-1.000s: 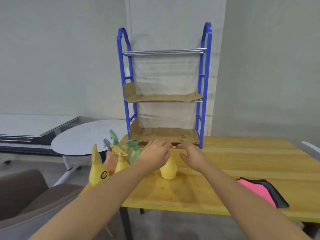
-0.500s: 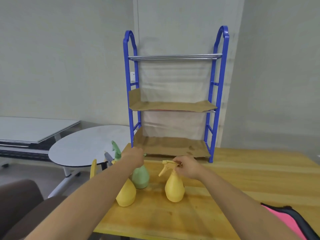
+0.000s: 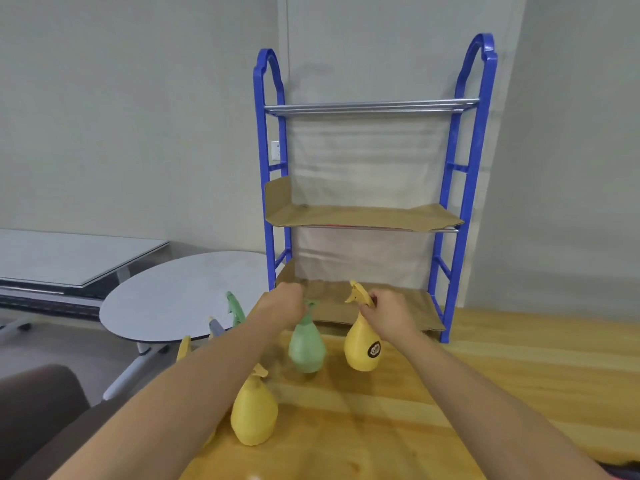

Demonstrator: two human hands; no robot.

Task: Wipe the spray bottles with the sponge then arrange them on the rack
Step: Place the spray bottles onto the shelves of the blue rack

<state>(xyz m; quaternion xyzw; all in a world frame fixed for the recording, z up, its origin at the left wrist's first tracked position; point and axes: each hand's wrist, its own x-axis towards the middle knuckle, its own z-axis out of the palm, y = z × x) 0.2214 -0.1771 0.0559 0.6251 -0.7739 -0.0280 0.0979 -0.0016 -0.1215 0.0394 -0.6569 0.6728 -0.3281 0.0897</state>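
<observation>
Two bare forearms reach out over a pale wooden surface [image 3: 485, 393]. Nearest the camera, a yellow spray bottle [image 3: 254, 412] stands upright on the wood just beside the left forearm, its trigger head partly hidden by the arm.

Farther on, the left hand [image 3: 282, 306] has its fingers curled over the top of a green spray bottle [image 3: 306, 344], covering most of the trigger. Just beside it, the right hand [image 3: 388, 308] pinches the neck of a labelled yellow spray bottle [image 3: 363, 344], whose nozzle points up and to the left and whose round dark label faces the camera. The two held bottles hang upright, near each other but apart. The green one is blurred, and it is unclear whether either bottle rests on the wood or is raised just off it.

Behind the left forearm, at the left edge of the surface, the tips of more bottles show: a green trigger [image 3: 235, 306] and a yellow nozzle [image 3: 183, 348]; their bodies are hidden.

Just beyond the hands, a blue rack [image 3: 262, 140] stands at the back of the surface against a grey wall [image 3: 138, 116]. Its bottom shelf [image 3: 408, 310] and middle shelf [image 3: 363, 218] are lined with brown cardboard, and its top shelf [image 3: 370, 107] is bare metal rails.

A brown chair [image 3: 34, 410] sits at lower left, with a round white table [image 3: 180, 292] beyond it.
</observation>
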